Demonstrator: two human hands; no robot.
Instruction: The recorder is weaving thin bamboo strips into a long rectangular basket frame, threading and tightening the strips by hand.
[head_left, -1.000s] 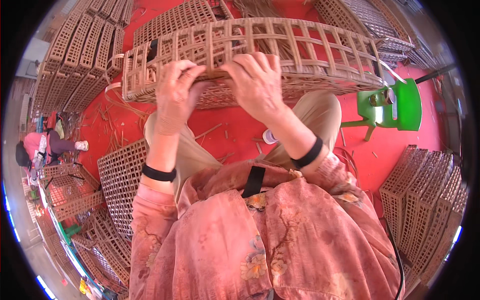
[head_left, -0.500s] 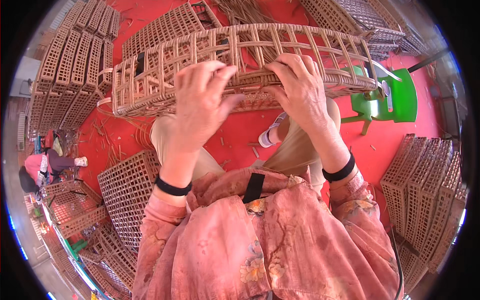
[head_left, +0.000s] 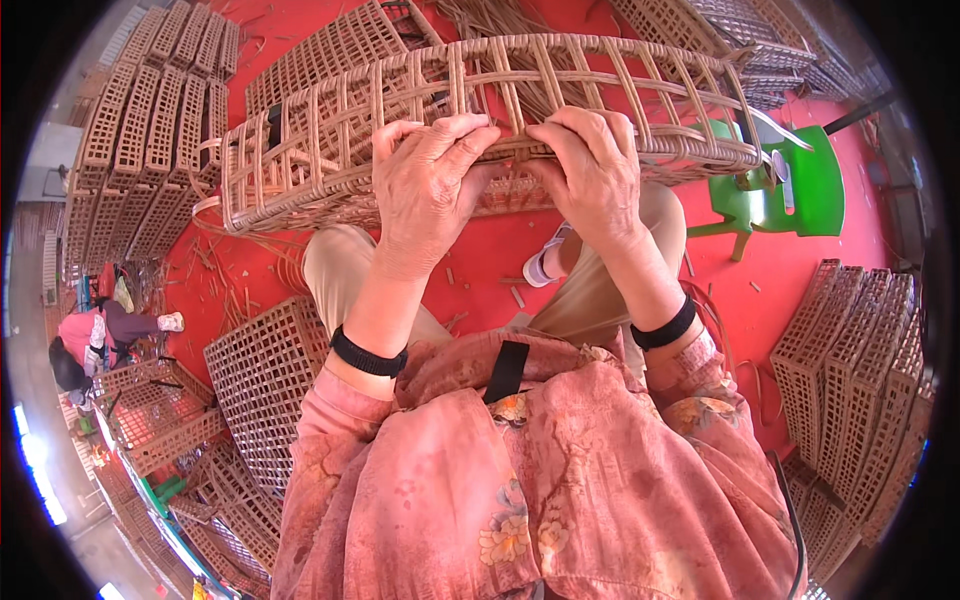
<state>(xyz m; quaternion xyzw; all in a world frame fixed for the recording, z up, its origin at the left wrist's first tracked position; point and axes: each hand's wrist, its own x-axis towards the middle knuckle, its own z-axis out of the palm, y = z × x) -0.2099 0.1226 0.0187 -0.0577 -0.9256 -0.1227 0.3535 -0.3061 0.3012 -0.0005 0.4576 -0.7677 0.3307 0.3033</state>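
Note:
An open-woven brown wicker basket (head_left: 340, 108) lies across my knees, its long rim running from left to right in front of me. My left hand (head_left: 432, 185) is closed at the middle of the near rim, fingertips over the edge and thumb below. Just to its right, my right hand (head_left: 596, 175) pinches the same rim, fingers on top and thumb underneath. A small gap separates the two sets of fingertips. Whatever thin strand may lie under the fingers is hidden.
Stacked woven baskets stand at left (head_left: 140, 150) and right (head_left: 850, 360). A green plastic chair (head_left: 815, 190) is beyond the basket's right end. Loose strips (head_left: 500, 25) lie behind it on the red floor (head_left: 480, 285). Another person (head_left: 95, 335) sits at far left.
My left hand has come rightward to the rim, close to my right hand, and its fingers have closed there. My right hand stays almost in place on the rim.

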